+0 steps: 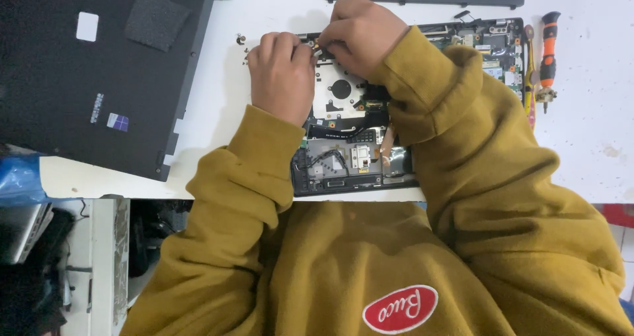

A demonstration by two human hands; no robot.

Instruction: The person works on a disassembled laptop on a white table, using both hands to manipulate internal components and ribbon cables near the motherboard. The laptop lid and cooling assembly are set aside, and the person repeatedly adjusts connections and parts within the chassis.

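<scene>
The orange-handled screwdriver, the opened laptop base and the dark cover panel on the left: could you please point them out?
Orange-handled screwdriver (548,42): head view, on its orange and black grip.
Opened laptop base (343,154): head view, on the exposed boards near the front edge.
Dark cover panel (86,85): head view, on its flat middle.

The opened laptop (343,148) lies flat on the white table's near edge, cover off, its circuit boards, black cables and a white plate with a round hole exposed.

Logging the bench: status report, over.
Left hand and right hand both pinching at the opened laptop top edge. Grip contents hidden. Screwdriver lies aside, right.
</scene>
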